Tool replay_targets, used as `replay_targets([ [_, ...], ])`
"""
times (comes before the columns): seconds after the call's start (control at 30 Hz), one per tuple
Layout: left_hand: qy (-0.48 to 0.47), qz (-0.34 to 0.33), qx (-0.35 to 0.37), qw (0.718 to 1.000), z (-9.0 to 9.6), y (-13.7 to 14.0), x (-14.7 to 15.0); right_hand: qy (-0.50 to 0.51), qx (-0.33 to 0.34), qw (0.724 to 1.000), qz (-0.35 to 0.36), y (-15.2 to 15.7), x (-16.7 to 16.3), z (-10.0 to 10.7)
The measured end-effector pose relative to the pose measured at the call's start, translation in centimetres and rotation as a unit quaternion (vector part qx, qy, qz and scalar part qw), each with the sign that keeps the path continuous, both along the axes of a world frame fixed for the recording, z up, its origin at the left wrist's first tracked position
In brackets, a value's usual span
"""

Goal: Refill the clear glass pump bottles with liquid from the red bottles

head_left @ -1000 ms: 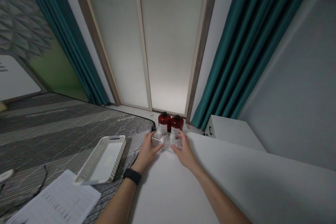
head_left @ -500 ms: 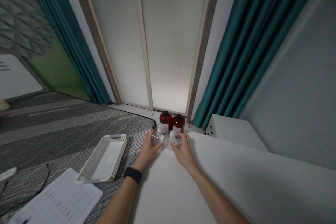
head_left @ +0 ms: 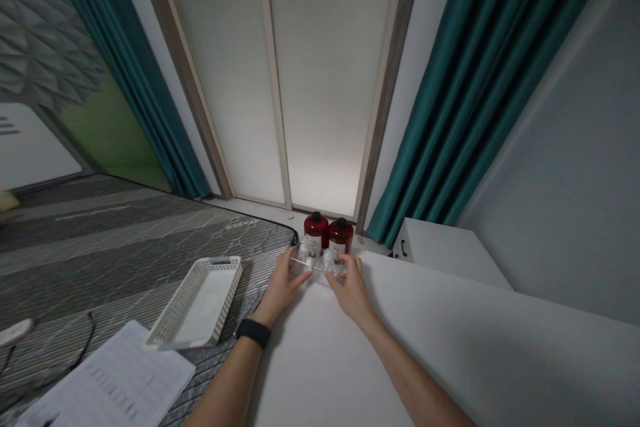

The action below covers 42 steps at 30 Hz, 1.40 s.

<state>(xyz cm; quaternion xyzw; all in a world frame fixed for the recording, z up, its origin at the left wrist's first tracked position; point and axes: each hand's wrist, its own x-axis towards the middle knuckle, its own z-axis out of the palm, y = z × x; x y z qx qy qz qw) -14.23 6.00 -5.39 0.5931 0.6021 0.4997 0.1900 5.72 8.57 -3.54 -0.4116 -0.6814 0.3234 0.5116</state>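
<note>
At the far end of the white table [head_left: 320,353], my left hand [head_left: 281,285] grips the left side of a clear plastic tray [head_left: 318,271]. Opposite it, my right hand [head_left: 353,291] has its thumb and fingers closed on the tray's right side. Small clear or whitish items [head_left: 328,257] sit in the tray, too blurred to name. Two dark red bottles with black caps and white labels, a left bottle [head_left: 316,227] and a right bottle [head_left: 341,232], stand upright side by side just beyond or in the tray; I cannot tell which. Their lower parts are hidden.
To the left, a white plastic basket [head_left: 234,287] and printed sheets [head_left: 125,380] lie on a grey patterned mattress [head_left: 150,240]. A white cabinet [head_left: 450,247] stands past the table on the right. Frosted sliding doors [head_left: 320,113] and green curtains [head_left: 465,80] are behind.
</note>
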Motion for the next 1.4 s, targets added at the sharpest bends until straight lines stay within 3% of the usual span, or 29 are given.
replay_targets([
  [1.03,-0.035,-0.004,-0.015,0.999,-0.3,0.1,0.1,-0.027,-0.001,1.000,-0.001,0.0,1.0,0.4],
  [1.4,0.136,0.042,0.037,0.989,2.2,-1.2,0.1,-0.055,-0.005,0.998,0.000,-0.5,2.3,0.5],
])
